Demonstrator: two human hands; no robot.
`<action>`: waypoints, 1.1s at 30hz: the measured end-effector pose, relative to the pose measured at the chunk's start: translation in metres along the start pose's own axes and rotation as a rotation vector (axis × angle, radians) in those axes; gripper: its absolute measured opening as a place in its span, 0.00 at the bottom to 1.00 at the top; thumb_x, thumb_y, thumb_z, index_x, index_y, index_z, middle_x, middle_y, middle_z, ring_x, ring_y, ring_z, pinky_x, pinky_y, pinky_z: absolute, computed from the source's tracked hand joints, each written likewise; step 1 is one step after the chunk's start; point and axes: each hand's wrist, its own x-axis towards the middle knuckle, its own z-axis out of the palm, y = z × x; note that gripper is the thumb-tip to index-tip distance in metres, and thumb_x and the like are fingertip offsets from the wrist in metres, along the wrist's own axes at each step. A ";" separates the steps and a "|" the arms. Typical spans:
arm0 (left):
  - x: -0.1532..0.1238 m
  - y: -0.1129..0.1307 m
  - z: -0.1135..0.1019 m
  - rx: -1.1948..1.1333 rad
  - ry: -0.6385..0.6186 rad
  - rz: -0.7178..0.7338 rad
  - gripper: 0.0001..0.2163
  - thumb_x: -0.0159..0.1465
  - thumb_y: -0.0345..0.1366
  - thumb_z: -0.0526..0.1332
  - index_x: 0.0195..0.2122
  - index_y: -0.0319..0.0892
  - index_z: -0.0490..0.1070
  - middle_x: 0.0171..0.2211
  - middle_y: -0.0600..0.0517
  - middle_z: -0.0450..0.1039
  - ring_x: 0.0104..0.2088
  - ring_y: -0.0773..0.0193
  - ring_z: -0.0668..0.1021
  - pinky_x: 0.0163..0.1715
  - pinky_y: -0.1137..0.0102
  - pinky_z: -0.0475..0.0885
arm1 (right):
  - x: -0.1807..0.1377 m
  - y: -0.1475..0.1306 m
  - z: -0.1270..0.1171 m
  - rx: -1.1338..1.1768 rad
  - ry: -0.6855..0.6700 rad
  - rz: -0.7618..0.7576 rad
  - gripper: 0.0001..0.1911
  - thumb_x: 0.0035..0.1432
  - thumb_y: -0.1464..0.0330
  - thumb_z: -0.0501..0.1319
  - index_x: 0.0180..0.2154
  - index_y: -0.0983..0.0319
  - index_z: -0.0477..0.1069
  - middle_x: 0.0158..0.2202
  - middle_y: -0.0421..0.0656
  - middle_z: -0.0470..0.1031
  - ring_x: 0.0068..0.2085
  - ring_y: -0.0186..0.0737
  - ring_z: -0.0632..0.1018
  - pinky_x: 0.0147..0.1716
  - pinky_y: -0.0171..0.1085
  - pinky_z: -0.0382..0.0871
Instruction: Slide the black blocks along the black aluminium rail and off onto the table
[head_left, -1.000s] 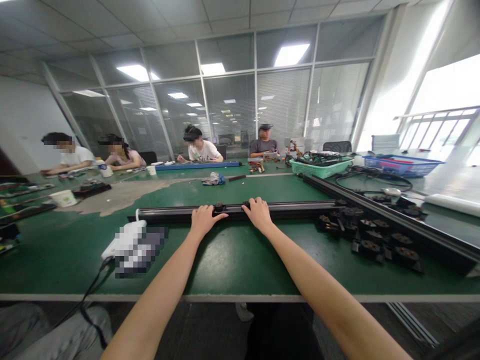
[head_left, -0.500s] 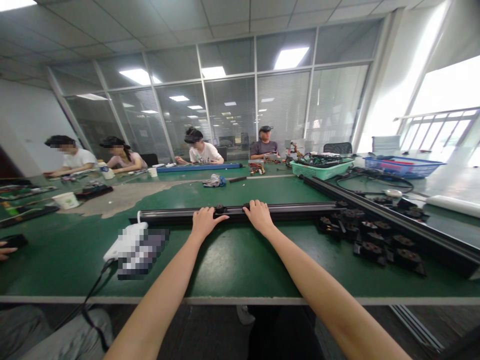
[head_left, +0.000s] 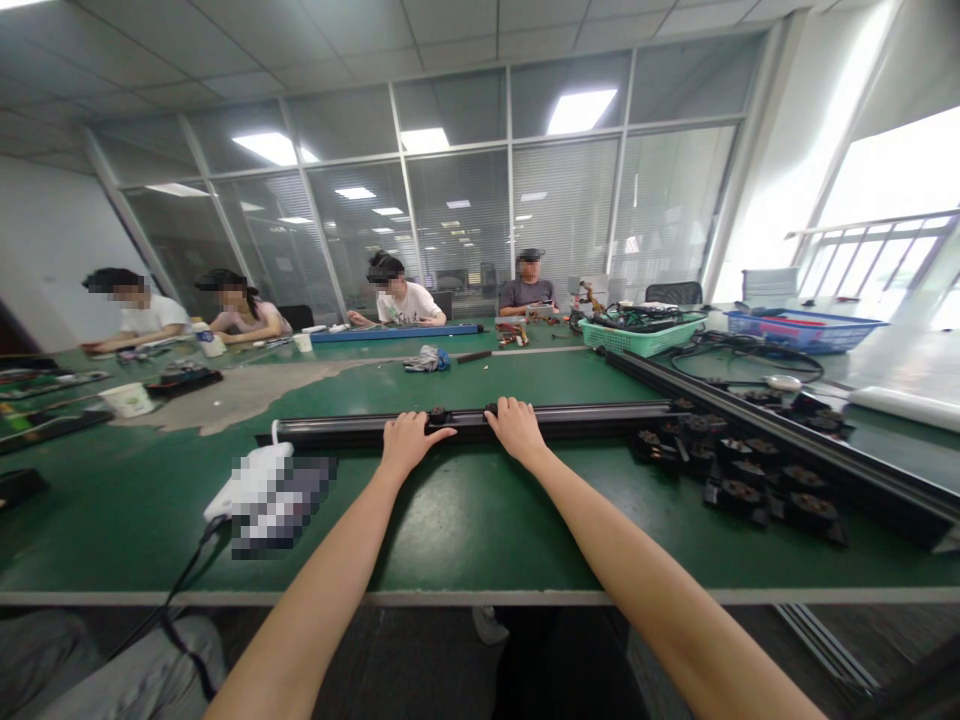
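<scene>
Left hand (head_left: 407, 440) and right hand (head_left: 517, 430) rest apart on the black rail (head_left: 337, 432) in my head view; can't tell whether either grips it. I see the rail lying crosswise on the green bench (head_left: 480, 545), black parts (head_left: 739, 495) by its right end, white device (head_left: 251, 478) near its left.

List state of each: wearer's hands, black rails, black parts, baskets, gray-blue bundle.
left hand, on crosswise rail, thumb spread
right hand, on crosswise rail, fingers curled
crosswise rail, under both hands
diagonal rail, lying untouched
black parts, clustered by diagonal rail
green basket, piled with dark items
blue basket, holding something red
gray-blue bundle, crumpled
</scene>
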 end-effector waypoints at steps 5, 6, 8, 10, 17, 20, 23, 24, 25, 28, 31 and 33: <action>0.001 -0.001 0.001 -0.009 0.001 -0.001 0.34 0.61 0.70 0.49 0.43 0.43 0.75 0.47 0.40 0.78 0.51 0.46 0.75 0.48 0.59 0.67 | 0.001 0.000 -0.001 0.001 -0.005 -0.005 0.19 0.72 0.58 0.50 0.49 0.65 0.69 0.49 0.57 0.75 0.51 0.52 0.76 0.56 0.53 0.64; 0.001 -0.001 0.001 -0.008 0.001 -0.002 0.34 0.61 0.70 0.49 0.43 0.43 0.75 0.47 0.40 0.78 0.51 0.46 0.75 0.48 0.59 0.67 | 0.001 0.000 -0.001 0.001 -0.006 -0.007 0.19 0.72 0.58 0.50 0.49 0.65 0.69 0.49 0.57 0.75 0.51 0.52 0.76 0.56 0.53 0.64; 0.001 -0.001 0.001 -0.008 0.001 -0.001 0.34 0.62 0.70 0.49 0.44 0.43 0.75 0.47 0.40 0.78 0.51 0.46 0.75 0.48 0.59 0.67 | 0.001 0.000 0.000 0.000 -0.004 -0.012 0.19 0.72 0.58 0.50 0.49 0.65 0.68 0.49 0.57 0.75 0.51 0.53 0.76 0.56 0.54 0.64; 0.001 0.000 0.000 -0.007 0.002 0.001 0.34 0.62 0.69 0.49 0.44 0.43 0.75 0.47 0.40 0.78 0.51 0.46 0.75 0.48 0.59 0.67 | 0.001 0.000 0.000 -0.004 -0.001 -0.014 0.19 0.72 0.58 0.49 0.49 0.66 0.68 0.50 0.57 0.75 0.51 0.53 0.75 0.57 0.54 0.64; 0.000 0.001 -0.002 -0.003 0.008 0.010 0.34 0.62 0.69 0.49 0.43 0.42 0.75 0.46 0.40 0.78 0.51 0.47 0.75 0.47 0.59 0.67 | 0.000 -0.001 0.001 -0.008 -0.001 0.005 0.20 0.72 0.58 0.48 0.50 0.67 0.67 0.50 0.57 0.74 0.52 0.55 0.74 0.57 0.54 0.63; 0.000 0.001 -0.001 0.006 0.011 0.013 0.34 0.62 0.69 0.49 0.43 0.42 0.75 0.46 0.40 0.78 0.51 0.47 0.75 0.47 0.60 0.67 | 0.000 -0.002 0.000 -0.006 -0.005 0.008 0.20 0.72 0.58 0.48 0.50 0.67 0.67 0.51 0.58 0.73 0.53 0.55 0.74 0.57 0.55 0.63; 0.000 0.000 0.000 0.007 0.016 0.015 0.35 0.62 0.69 0.48 0.43 0.41 0.75 0.46 0.40 0.78 0.51 0.47 0.75 0.48 0.60 0.67 | 0.000 -0.002 -0.001 -0.001 -0.011 0.008 0.20 0.72 0.59 0.48 0.51 0.67 0.67 0.51 0.58 0.73 0.52 0.54 0.74 0.57 0.55 0.62; 0.000 0.000 0.001 0.005 0.015 0.015 0.35 0.62 0.69 0.48 0.43 0.41 0.75 0.46 0.40 0.78 0.51 0.47 0.75 0.48 0.60 0.67 | 0.000 -0.002 -0.001 0.004 -0.015 0.006 0.20 0.72 0.59 0.48 0.51 0.67 0.67 0.51 0.58 0.73 0.52 0.54 0.74 0.57 0.56 0.63; 0.000 -0.001 0.001 0.001 0.013 0.014 0.35 0.62 0.69 0.48 0.43 0.42 0.76 0.46 0.40 0.78 0.51 0.47 0.75 0.48 0.60 0.66 | 0.000 -0.002 -0.001 0.009 -0.018 0.003 0.20 0.72 0.59 0.48 0.51 0.67 0.66 0.51 0.57 0.73 0.52 0.54 0.75 0.57 0.56 0.62; 0.001 -0.001 0.003 -0.007 0.015 0.009 0.35 0.62 0.70 0.48 0.43 0.42 0.75 0.47 0.40 0.78 0.51 0.47 0.75 0.48 0.60 0.66 | 0.000 -0.002 -0.002 0.020 -0.019 -0.003 0.19 0.73 0.59 0.48 0.51 0.67 0.66 0.51 0.57 0.73 0.52 0.53 0.75 0.58 0.57 0.62; 0.001 -0.002 0.004 -0.007 0.021 0.009 0.35 0.62 0.70 0.48 0.42 0.42 0.75 0.46 0.41 0.78 0.51 0.47 0.75 0.48 0.59 0.67 | -0.001 -0.002 -0.003 0.021 -0.021 -0.007 0.19 0.73 0.60 0.47 0.51 0.67 0.66 0.51 0.57 0.73 0.53 0.52 0.75 0.59 0.57 0.61; 0.001 -0.002 0.004 -0.008 0.021 0.010 0.34 0.62 0.70 0.48 0.42 0.42 0.75 0.46 0.41 0.78 0.50 0.47 0.76 0.47 0.59 0.67 | -0.001 -0.002 -0.004 0.022 -0.028 -0.007 0.19 0.73 0.60 0.47 0.51 0.67 0.66 0.52 0.57 0.73 0.53 0.52 0.75 0.59 0.57 0.61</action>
